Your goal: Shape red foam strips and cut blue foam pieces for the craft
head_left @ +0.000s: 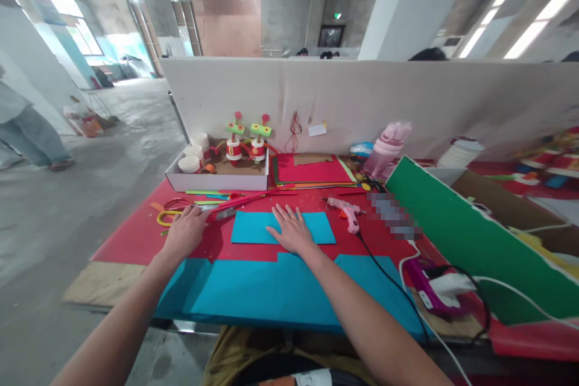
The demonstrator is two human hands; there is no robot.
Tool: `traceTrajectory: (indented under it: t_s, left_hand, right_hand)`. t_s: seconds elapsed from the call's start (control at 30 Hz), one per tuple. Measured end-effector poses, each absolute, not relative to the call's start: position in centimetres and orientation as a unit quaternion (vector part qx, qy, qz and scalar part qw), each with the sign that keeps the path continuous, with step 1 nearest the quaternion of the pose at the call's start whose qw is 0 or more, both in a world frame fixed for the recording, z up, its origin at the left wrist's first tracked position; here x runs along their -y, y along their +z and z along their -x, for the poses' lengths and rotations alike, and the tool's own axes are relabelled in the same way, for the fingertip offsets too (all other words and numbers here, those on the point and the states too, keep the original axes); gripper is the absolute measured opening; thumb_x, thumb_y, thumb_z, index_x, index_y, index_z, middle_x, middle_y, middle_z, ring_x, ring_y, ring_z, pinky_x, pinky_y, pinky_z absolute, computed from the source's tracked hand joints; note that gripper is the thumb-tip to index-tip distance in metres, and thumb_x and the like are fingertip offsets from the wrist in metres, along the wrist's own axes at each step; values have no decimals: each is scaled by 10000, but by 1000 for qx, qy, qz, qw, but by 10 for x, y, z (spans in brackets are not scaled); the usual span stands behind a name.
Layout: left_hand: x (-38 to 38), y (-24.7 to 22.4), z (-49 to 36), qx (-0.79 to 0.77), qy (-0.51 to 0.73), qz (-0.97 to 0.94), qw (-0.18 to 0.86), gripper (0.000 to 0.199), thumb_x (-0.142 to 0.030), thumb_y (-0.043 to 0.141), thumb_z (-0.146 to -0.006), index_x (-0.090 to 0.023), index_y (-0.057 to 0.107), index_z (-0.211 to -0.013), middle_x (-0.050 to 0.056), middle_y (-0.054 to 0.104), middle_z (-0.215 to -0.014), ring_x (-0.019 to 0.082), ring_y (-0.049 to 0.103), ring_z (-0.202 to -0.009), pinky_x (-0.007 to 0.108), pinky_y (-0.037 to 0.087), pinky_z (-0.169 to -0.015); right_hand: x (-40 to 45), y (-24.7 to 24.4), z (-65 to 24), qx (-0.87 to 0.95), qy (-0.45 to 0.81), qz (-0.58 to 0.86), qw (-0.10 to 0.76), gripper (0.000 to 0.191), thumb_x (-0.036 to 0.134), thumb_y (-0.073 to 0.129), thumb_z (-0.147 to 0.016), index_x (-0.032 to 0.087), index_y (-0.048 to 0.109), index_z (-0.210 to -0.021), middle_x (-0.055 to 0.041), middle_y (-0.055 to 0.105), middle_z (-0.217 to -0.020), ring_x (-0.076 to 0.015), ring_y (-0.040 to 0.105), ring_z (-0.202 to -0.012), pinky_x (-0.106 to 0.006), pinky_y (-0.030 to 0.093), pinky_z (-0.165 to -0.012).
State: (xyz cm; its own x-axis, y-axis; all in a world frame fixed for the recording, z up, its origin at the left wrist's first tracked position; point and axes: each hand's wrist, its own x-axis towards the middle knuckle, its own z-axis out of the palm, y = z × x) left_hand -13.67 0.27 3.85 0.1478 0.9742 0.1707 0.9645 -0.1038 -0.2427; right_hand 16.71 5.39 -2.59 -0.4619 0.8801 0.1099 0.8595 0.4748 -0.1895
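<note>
My right hand [294, 230] lies flat with spread fingers on a folded blue sheet of paper [248, 229]. My left hand [184, 232] is curled over the middle of a pair of scissors [163, 217] to the left of that sheet. The yellow handle shows on one side of the hand and the grey blades on the other; the fingertips are partly hidden. A long red strip [253, 198] runs from beside my left hand toward the back. Nearer to me, a larger blue sheet [244, 289] with a stepped edge covers the table's front edge, under my forearms.
A pink glue gun [347, 214] with a black cable lies at right. Beyond it are a green board [452, 235] and a purple power socket [429, 292]. Behind stand a white box [217, 181] with paper cups and two cup figures [234, 149], coloured sheets [307, 170] and a pink bottle [386, 151].
</note>
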Motion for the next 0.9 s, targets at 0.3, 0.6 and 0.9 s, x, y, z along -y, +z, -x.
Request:
traceTrajectory:
  t_s: [0.3,0.6,0.9]
  left_hand:
    - [4,39,148,630,3,773,80,413,-205,383,-904,-251,569,-1270,116,583,-1173,275,490,-1119,382,423,-879]
    - [22,28,171,564,-43,824,-16,391,-205,379,-904,-234,609,-1219,112,615,-1137,242,547,-1074,392,406,-959]
    - [19,21,165,547,-76,833,-33,366,-252,372,-924,-231,633,-1179,107,617,-1144,232,561,-1058,371,443,-922]
  right_hand:
    - [-53,-26,-167,853,49,509,104,808,698,87,-882,200,181,-1510,-35,172,-1565,-274,117,-1443,-480,37,-1156]
    - [-53,-21,-165,852,55,514,84,792,679,123,-895,183,189,-1509,-53,181,-1564,-296,128,-1438,-503,59,-1149]
    - [-34,-7,-137,924,97,354,112,695,685,215,-896,329,211,-1493,25,177,-1569,-274,129,-1440,-475,69,-1160]
